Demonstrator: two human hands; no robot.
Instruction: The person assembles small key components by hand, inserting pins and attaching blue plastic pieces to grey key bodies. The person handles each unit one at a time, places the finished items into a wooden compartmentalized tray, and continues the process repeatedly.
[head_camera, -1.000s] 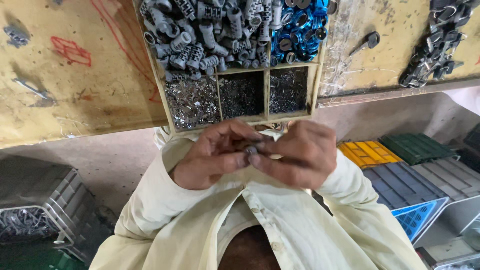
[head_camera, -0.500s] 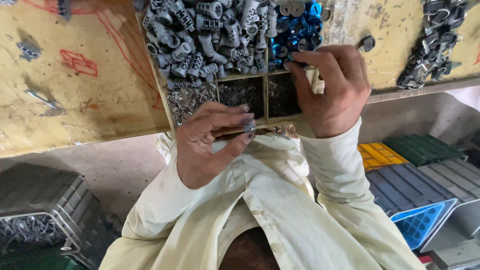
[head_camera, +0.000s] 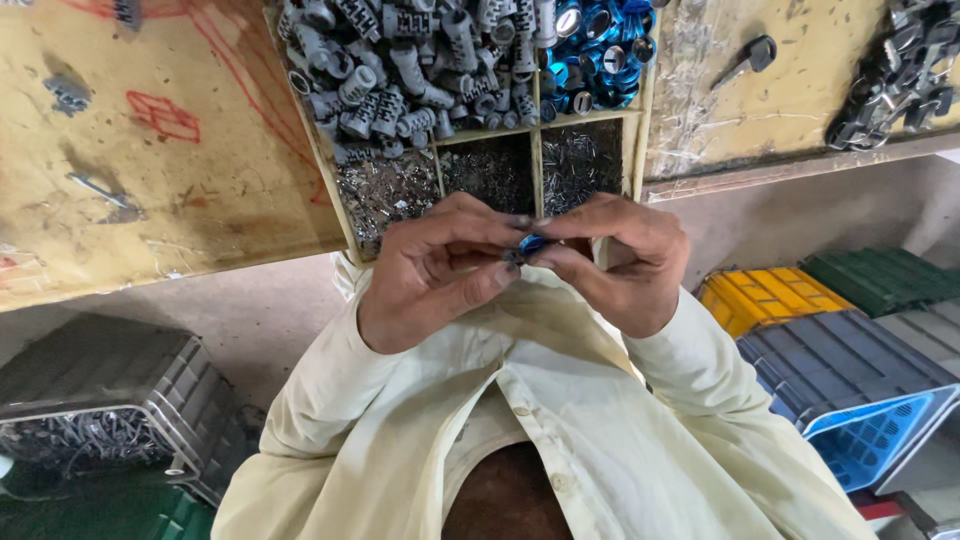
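Pinching a small blue ring (head_camera: 531, 244) between the fingertips of both hands, a person in a pale yellow shirt (head_camera: 560, 400) worked just off the near edge of a worn wooden bench (head_camera: 180, 170). The left hand (head_camera: 435, 275) and the right hand (head_camera: 615, 260) met in front of the chest, thumbs and forefingers pressed together on the ring, which showed only as a blue glint between them; whether another part sat under it could not be told. Beyond the hands, a divided wooden tray (head_camera: 640, 130) rested at the bench's near edge, its far compartments heaped with grey metal cylinders (head_camera: 400, 60) and more blue rings (head_camera: 600, 50), its near compartments filled with small dark metal pieces (head_camera: 490, 170). A dark key (head_camera: 745, 60) lay on the bench to the right of the tray, and a pile of black parts (head_camera: 895, 80) lay by the far right corner. Plastic crates, yellow (head_camera: 765, 295), green (head_camera: 880, 275) and blue (head_camera: 865, 440), stood on the floor.
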